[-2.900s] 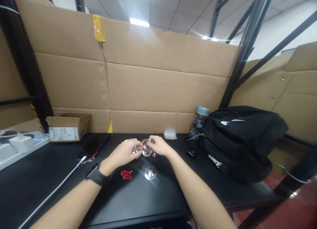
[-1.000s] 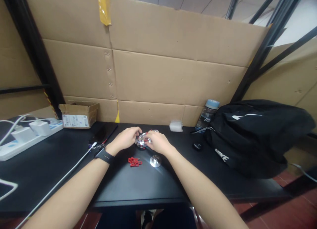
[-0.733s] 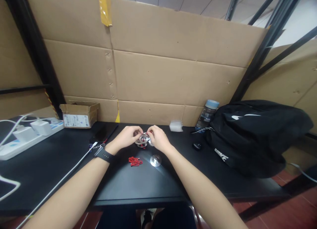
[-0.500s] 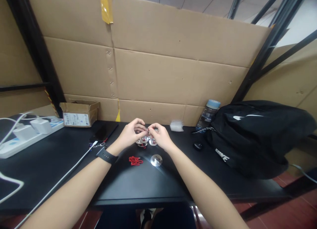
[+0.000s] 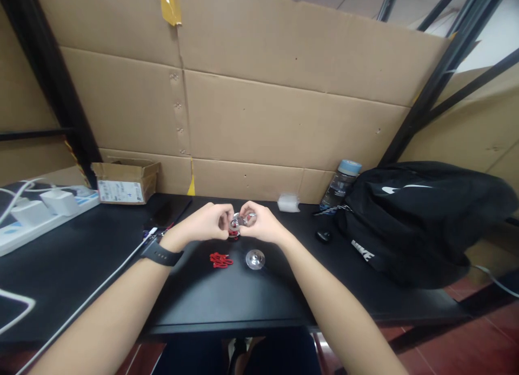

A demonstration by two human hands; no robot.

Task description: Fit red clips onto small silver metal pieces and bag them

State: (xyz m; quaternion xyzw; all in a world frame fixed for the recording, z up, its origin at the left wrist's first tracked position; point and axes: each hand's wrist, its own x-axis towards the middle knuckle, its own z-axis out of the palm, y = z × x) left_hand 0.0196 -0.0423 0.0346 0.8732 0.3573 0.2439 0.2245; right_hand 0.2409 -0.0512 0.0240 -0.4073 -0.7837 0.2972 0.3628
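Observation:
My left hand (image 5: 208, 222), with a dark watch (image 5: 162, 253) on its wrist, is closed with bent fingers on a small shiny finger cymbal (image 5: 234, 222). Close beside it, my right hand (image 5: 263, 222) pinches a second finger cymbal with a bit of red at its middle (image 5: 251, 218). Fingers partly cover both discs. Under the hands lies another disc with red cord (image 5: 234, 235), mostly hidden. Nearer me on the black table, a bundle of red cords (image 5: 221, 260) sits left of a loose silver cymbal (image 5: 255, 260).
A black backpack (image 5: 421, 218), a water bottle (image 5: 339, 185) and a small black object (image 5: 323, 236) stand at right. A clear plastic packet (image 5: 288, 203) lies at the back. Leftward are an open cardboard box (image 5: 125, 183), a power strip (image 5: 44, 219) and a white cable (image 5: 97, 296).
My fingertips have drawn slightly apart, and my left hand has turned and shifted left. The discs between the hands have changed angle. The view has tilted a little; cords and loose cymbal stay put.

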